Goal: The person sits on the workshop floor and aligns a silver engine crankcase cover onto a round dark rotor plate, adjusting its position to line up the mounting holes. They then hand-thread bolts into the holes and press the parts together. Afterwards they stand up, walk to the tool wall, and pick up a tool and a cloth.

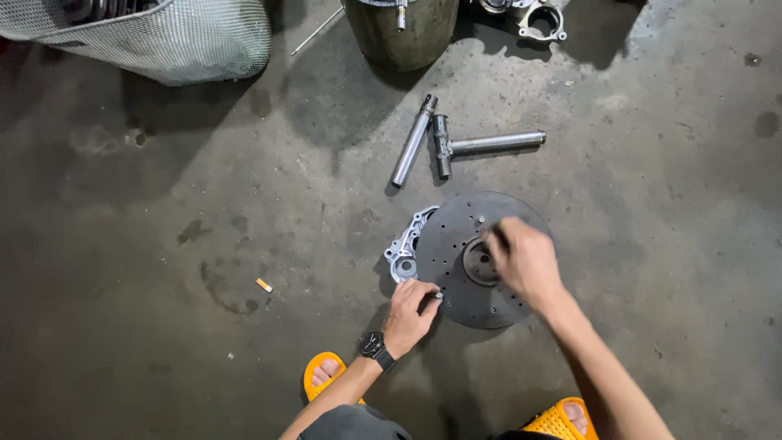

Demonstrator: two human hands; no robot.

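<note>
**Disc flat on floor, both hands on it**

Dark round perforated metal disc (pixel 464 269) lies flat on the concrete floor (pixel 163 244), on top of a silver cast-metal housing (pixel 405 248) poking out at its left edge. Right hand (pixel 524 259) covers the hub hole, blurred, so I cannot tell its grip. Left hand (pixel 410 314) pinches the near rim with curled fingers. Two steel threaded rods (pixel 456 145) lie beyond the disc, apart from it.
</note>
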